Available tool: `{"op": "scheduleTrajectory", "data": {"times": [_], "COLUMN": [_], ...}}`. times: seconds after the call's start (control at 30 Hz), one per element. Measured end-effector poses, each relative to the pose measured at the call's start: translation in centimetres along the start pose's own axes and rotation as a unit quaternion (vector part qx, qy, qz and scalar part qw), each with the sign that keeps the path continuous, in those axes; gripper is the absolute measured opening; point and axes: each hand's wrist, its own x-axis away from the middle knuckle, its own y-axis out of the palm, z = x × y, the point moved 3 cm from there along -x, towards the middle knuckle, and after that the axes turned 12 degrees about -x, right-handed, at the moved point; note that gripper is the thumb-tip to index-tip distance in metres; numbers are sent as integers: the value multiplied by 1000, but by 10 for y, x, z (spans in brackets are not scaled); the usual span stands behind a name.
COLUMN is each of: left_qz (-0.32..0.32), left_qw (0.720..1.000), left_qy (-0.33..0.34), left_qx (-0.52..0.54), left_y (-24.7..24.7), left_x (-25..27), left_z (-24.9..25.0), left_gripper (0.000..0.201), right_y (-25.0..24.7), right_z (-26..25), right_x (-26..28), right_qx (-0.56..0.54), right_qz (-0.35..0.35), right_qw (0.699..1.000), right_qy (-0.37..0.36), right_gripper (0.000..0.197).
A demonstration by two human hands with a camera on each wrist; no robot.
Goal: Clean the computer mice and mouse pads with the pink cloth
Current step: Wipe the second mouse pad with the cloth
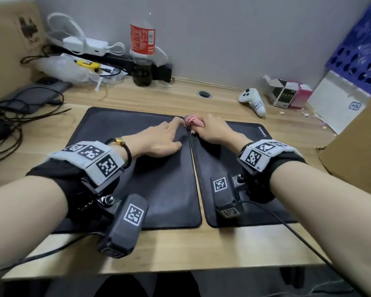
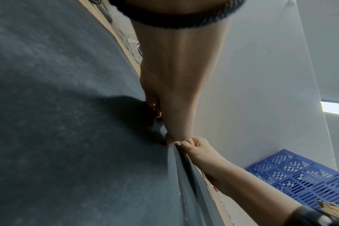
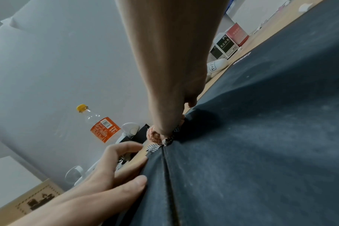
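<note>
Pink cloth (image 1: 194, 121) sits bunched in the right hand (image 1: 214, 130), fingers curled round it, at the far end of the seam betw. two black mouse pads: left pad (image 1: 107, 129), right pad (image 1: 255, 133). Left hand (image 1: 159, 140) lies flat on the left pad, fingers straight and a bit apart, tips just beside the cloth. At 12 o'clock a cola bottle (image 1: 142, 50); at 2 o'clock a white controller (image 1: 253, 100). Right wrist view shows the bottle's yellow cap (image 3: 81, 107); head view doesn't.

Pink cloth (image 1: 194, 122) half hidden under right hand (image 1: 214, 131)
</note>
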Motion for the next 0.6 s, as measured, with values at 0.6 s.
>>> {"op": "scheduleTrajectory", "data": {"times": [0.6], "left_qz": [47], "left_qw": [998], "left_qy": [41], "left_qx": [-17], "left_y": [9], "left_x": [-2], "left_z": [28], "left_gripper": [33], "right_y": [-45], "right_z": [147], "right_x": [28], "right_qx": [-8], "right_qz": [77], "right_qw": [987], "right_qy": [142], "right_gripper": [65]}}
